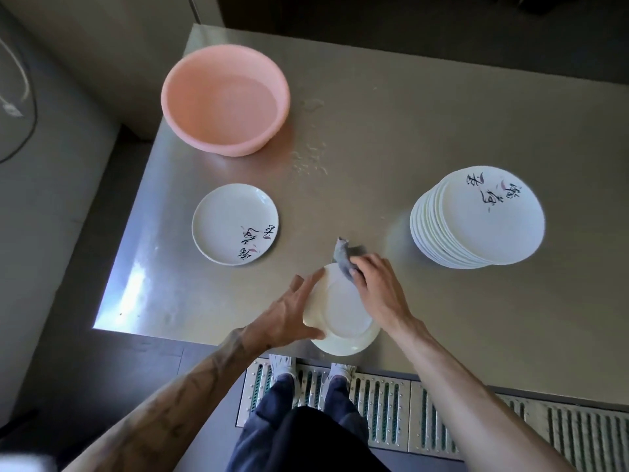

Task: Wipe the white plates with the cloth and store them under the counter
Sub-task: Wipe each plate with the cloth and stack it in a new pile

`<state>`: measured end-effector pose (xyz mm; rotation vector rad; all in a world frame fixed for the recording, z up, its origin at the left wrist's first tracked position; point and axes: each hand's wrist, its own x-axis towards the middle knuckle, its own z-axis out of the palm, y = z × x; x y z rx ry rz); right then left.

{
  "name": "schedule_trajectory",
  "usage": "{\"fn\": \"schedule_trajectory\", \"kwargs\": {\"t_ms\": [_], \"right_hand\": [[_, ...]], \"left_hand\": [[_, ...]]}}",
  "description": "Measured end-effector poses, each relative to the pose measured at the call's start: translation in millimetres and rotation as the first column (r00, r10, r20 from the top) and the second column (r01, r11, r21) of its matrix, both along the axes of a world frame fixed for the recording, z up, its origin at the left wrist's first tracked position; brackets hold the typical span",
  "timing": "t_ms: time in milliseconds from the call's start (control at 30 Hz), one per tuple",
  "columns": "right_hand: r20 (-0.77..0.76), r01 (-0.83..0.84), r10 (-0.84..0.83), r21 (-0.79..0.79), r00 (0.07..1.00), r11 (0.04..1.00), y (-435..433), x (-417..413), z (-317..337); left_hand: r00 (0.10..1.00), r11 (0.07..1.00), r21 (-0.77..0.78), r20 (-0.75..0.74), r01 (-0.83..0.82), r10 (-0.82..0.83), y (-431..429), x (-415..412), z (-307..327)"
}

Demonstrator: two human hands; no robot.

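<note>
Grey cloth (343, 257) is bunched under the curled fingers (367, 264) of the right hand (377, 289), which press it against the far rim of a white plate (343, 313). The left hand (289, 315) steadies the plate from the other side, fingers (308, 281) spread along the rim and thumb hooked at the near edge. The plate is tilted at the front of the steel counter (408, 131), its near rim jutting past the counter's lip; whether any part rests on the metal cannot be told. That overhang looks like the main hazard: a hard push from the cloth or a damp rim slipping through the spread fingers could send the plate down onto the floor grate (391, 403) beside the person's shoes. To the right, a tall stack of plates (476, 219) sits fanned and off-centre, and a stray elbow could likely shift it. To the left lies a single plate (231, 219), and beyond it a pink basin (224, 100) holding water. Spilled droplets (309, 158) between them could let crockery skid. Black brush-style characters with pink strokes mark the single plate and the top of the stack, but they are too small and too skewed to read. No brand name or label is visible.
</note>
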<state>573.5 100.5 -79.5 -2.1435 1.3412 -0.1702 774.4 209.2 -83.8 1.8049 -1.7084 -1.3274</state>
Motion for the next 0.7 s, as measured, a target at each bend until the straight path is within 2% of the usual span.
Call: {"fn": "schedule_trajectory", "kwargs": {"t_ms": [100, 167, 200, 333, 367, 467, 500, 633, 700], "right_hand": [[0.009, -0.079, 0.080, -0.097, 0.997, 0.992, 19, 7, 11], [0.001, -0.198, 0.199, -0.123, 0.980, 0.973, 29, 5, 11], [-0.001, -0.198, 0.199, -0.119, 0.980, 0.973, 27, 2, 8], [-0.017, 0.119, -0.119, 0.009, 0.993, 0.993, 6, -8, 1], [-0.031, 0.108, -0.108, -0.009, 0.994, 0.994, 7, -4, 2], [-0.012, -0.090, 0.090, -0.094, 0.996, 0.991, 23, 9, 10], [0.006, -0.094, 0.095, -0.093, 0.995, 0.991, 22, 8, 9], [0.039, 0.211, -0.214, 0.062, 0.976, 0.976, 0, -10, 3], [0.049, 0.194, -0.196, 0.043, 0.979, 0.980, 4, -12, 10]], "left_hand": [[0.999, 1.000, -0.003, 0.039, -0.023, 0.023, -1, 1, -2], [0.998, 0.998, -0.015, 0.025, -0.055, 0.055, -2, 0, -4], [0.998, 0.998, -0.014, 0.021, -0.061, 0.062, -1, 1, -5], [0.998, 0.998, 0.000, 0.010, -0.066, 0.066, -2, -1, -9], [0.997, 0.997, -0.001, 0.003, -0.081, 0.081, -3, -2, -9], [0.988, 0.989, 0.000, -0.037, -0.151, 0.151, -6, -4, -8], [0.984, 0.985, 0.000, -0.047, -0.175, 0.174, -6, -5, -7], [0.971, 0.976, -0.014, -0.106, -0.216, 0.214, -6, -8, -2], [0.965, 0.971, -0.012, -0.116, -0.239, 0.236, -10, -12, 2]]}}
